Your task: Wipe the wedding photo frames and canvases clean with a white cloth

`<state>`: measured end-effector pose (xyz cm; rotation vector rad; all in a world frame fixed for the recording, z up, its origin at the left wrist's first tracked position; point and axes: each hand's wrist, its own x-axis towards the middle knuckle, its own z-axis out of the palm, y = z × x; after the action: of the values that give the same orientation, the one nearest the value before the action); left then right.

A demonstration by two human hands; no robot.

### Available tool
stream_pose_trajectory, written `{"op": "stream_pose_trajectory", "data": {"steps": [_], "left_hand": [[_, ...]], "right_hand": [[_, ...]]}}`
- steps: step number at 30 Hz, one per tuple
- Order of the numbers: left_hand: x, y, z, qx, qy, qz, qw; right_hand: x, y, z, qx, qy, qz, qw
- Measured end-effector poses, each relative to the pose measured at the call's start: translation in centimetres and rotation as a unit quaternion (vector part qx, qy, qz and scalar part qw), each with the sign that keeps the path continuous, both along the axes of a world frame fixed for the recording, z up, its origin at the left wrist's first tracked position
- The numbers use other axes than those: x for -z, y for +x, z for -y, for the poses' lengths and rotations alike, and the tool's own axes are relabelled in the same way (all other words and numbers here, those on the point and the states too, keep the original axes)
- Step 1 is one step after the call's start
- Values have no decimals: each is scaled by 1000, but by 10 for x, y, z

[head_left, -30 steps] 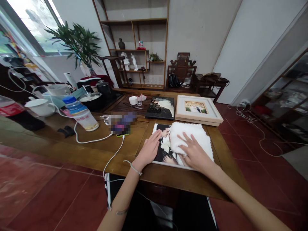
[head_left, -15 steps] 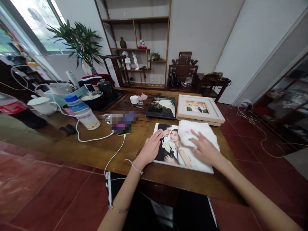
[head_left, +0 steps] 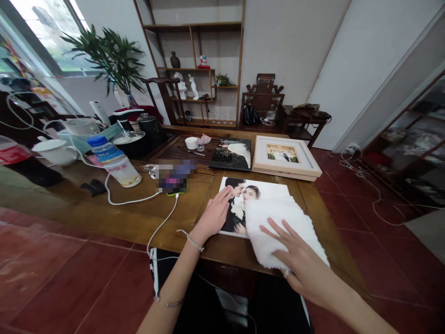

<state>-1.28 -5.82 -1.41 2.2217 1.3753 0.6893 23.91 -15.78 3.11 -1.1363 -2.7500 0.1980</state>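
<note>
A large photo print (head_left: 259,188) of a couple lies flat near the front edge of a wooden table (head_left: 149,218). My left hand (head_left: 215,214) rests flat on the print's left edge, fingers stretched out. A white cloth (head_left: 278,222) covers the print's lower right part and hangs over the table's front edge. My right hand (head_left: 299,260) presses flat on the cloth's near end, fingers spread.
Behind the print lie a dark photo album (head_left: 232,154) and a white framed photo (head_left: 285,155). A phone on a white cable (head_left: 139,200), a plastic bottle (head_left: 114,162), cups and a kettle (head_left: 149,127) crowd the table's left. Shelves (head_left: 198,69) stand at the back wall.
My right hand has dragged the cloth from the print's upper right down toward me, uncovering the top of the picture. My left hand has stayed on the print's left edge.
</note>
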Motion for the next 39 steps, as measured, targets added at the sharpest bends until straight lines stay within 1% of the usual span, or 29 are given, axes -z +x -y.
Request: {"op": "stream_pose_trajectory", "data": {"steps": [1,3,7,9,11,12,14,16,21,23,25,26,27,29,33,35,37,39], "left_hand": [[0,0,0,0,0,-1,1000],[1,-1,0,1,-2,-2,1000],[0,-1,-1,5,3,-6,1000],[0,0,-1,5,5,-6,1000],[-1,0,-1,5,2,-3,1000],[-1,1,-1,4,-1,-2,1000],[-2,1,0,2,-3,-1,1000],[-2,1,0,0,0,-1,1000],[-1,0,0,4,5,-6,1000],[0,-1,0,7,5,-7,1000],[0,-1,0,9,6,-7,1000],[0,-1,0,8,5,-6,1000],[1,-1,0,8,2,-4,1000],[1,-1,0,8,-2,0,1000],[1,0,0,10,1,11,1000],[1,1,-1,9,1,12,1000],[0,2,-1,6,-1,13,1000],[0,2,-1,1,-3,17,1000]], "right_hand": [[-1,2,-1,-1,-3,0,1000],[-1,9,-15,15,5,-6,1000],[6,29,-71,101,48,-10,994],[9,36,-98,129,67,-12,989],[12,39,-114,139,79,-17,987],[13,39,-117,139,83,-19,987],[15,37,-112,138,89,-20,986],[16,32,-93,125,90,-21,988],[11,12,-15,45,51,-27,997],[8,5,10,20,27,-19,999],[5,1,20,7,12,-14,1000],[5,1,18,6,10,-13,1000],[4,2,12,8,14,-12,1000],[5,9,-11,27,31,-4,999],[10,30,-77,102,79,1,992],[13,37,-103,119,93,-3,989],[15,37,-113,120,99,-3,988],[16,32,-106,114,99,-1,989]]}}
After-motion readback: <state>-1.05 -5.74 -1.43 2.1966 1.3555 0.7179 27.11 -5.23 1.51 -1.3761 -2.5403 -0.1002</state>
